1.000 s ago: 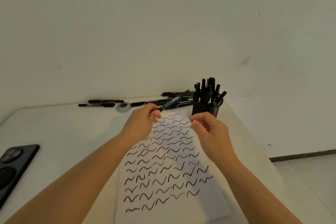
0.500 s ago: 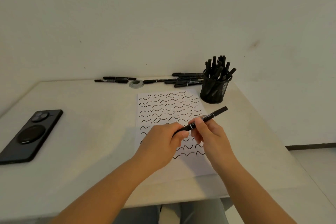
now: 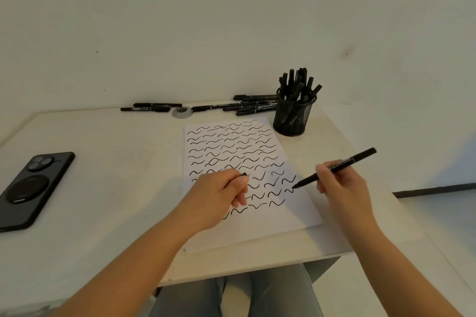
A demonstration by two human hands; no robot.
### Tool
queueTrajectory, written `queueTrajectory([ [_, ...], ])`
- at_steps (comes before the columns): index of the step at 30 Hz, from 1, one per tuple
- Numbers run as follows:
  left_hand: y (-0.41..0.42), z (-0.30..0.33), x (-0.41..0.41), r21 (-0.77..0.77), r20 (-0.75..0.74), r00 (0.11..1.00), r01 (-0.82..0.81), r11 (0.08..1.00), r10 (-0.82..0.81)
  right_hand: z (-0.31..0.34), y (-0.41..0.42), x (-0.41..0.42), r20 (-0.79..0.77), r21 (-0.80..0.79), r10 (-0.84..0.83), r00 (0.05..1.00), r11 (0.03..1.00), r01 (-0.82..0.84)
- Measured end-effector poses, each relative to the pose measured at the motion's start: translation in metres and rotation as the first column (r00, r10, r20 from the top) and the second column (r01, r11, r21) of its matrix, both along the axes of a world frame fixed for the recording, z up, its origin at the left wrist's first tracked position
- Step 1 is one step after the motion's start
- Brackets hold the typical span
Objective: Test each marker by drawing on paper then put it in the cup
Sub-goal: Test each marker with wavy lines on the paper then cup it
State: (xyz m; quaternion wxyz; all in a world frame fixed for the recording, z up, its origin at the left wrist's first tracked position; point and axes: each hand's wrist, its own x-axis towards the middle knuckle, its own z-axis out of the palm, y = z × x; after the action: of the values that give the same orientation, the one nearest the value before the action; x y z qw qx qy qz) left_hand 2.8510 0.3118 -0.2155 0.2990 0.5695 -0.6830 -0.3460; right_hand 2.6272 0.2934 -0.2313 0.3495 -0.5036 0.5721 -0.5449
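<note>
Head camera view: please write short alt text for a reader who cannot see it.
A right hand holds a black marker, tip on a paper full of squiggles, while the left hand holds its cap. Behind stand a mesh cup of markers and loose markers; a phone lies left.

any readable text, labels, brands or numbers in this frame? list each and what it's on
None can be read.
Marker in the right hand: pale print on the barrel, too blurred to read.
Loose markers by the wall: label bands, too small to read.
Paper: only wavy test strokes, no words.
Phone: no visible logo or text.
Mesh cup: no label seen.
</note>
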Motion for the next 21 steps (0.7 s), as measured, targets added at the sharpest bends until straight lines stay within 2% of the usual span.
queueTrajectory([
  [3, -0.005, -0.012, -0.008, -0.110, 0.246, 0.967, 0.093, 0.990, -0.063, -0.012, 0.004, -0.003, -0.021, 0.032, -0.012, 1.000, 0.999, 0.013],
  [5, -0.008, -0.021, -0.011, -0.153, 0.341, 0.938, 0.119, 0.981, -0.060, -0.015, 0.004, -0.007, -0.002, 0.006, -0.016, 1.000, 1.000, 0.016],
  [13, -0.010, -0.035, -0.011, -0.202, 0.265, 0.964, 0.086, 0.976, -0.030, -0.015, 0.007, -0.002, -0.164, 0.025, 0.248, 0.955, 0.969, -0.247],
  [18, -0.012, -0.036, -0.010, -0.206, 0.251, 0.968, 0.084, 0.975, -0.031, -0.020, 0.003, -0.007, -0.232, -0.007, 0.117, 0.966, 0.993, -0.121],
  [21, -0.011, -0.037, -0.009, -0.214, 0.241, 0.970, 0.090, 0.973, -0.036, -0.021, 0.003, -0.012, -0.255, -0.078, -0.043, 0.966, 0.997, 0.024],
])
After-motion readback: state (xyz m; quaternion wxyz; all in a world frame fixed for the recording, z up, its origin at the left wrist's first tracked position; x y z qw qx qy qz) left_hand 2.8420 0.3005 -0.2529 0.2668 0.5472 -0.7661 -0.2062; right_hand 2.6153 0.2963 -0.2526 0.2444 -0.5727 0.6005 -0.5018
